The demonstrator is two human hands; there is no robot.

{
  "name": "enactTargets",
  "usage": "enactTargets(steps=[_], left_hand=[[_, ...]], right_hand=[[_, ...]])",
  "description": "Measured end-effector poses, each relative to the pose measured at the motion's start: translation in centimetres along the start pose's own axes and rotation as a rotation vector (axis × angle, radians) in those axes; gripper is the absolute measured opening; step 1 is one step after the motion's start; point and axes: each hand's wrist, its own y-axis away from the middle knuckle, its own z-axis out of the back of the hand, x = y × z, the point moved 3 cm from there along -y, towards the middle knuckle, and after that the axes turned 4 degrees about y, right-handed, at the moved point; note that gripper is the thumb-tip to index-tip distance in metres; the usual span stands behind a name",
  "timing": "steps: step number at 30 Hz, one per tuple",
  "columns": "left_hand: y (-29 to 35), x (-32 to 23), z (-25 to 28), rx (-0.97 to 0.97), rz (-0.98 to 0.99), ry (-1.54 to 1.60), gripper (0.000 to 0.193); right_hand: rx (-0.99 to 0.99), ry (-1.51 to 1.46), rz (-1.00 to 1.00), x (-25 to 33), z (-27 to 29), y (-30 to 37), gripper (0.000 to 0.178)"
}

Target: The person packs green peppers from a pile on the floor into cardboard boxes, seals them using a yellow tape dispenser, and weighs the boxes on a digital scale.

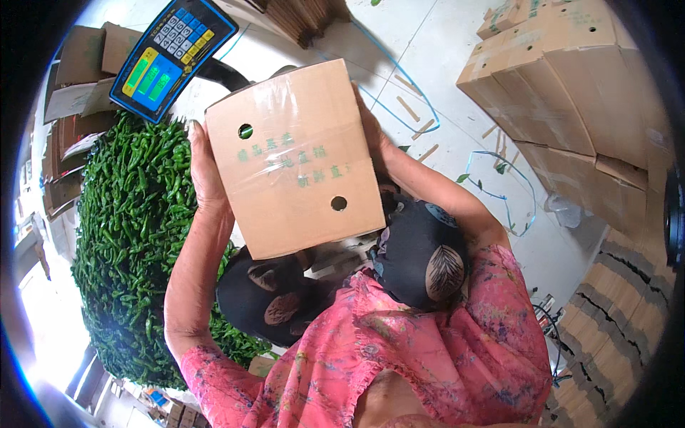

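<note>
A brown cardboard box [300,160] is in front of me, between my two hands. Clear tape runs over its upper part; green print and two round holes mark the face toward me. Something green shows through the upper left hole. My left hand [205,167] presses along the box's left side, thumb up near the corner. On the far right side, my right hand [369,128] grips the box, its fingers mostly hidden behind the edge. Just beyond the box stands a weighing scale's display panel [171,57], lit green, with a keypad. What lies under the box is hidden.
A large heap of green peppers [132,235] rises at my left, with opened cartons [82,78] behind it. Taped boxes [564,93] are stacked at the far right, flattened cardboard [606,314] near right. Blue strapping [531,192] and cardboard strips [408,108] litter the floor.
</note>
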Motion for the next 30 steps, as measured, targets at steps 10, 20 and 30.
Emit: enactTargets(steps=[10, 20, 30], left_hand=[[-4.4, 5.1, 1.3, 0.153, 0.017, -0.124, 0.059], [-7.5, 6.0, -3.2, 0.292, -0.107, -0.230, 0.056], [-11.4, 11.7, 3.5, -0.149, -0.495, -0.929, 0.060]], right_hand=[[-0.202, 0.571, 0.172, 1.8, 2.2, -0.7, 0.070], [-0.002, 0.433, 0.106, 11.5, 0.9, 8.8, 0.075], [-0.346, 0.334, -0.086, 13.6, 7.0, 11.7, 0.073]])
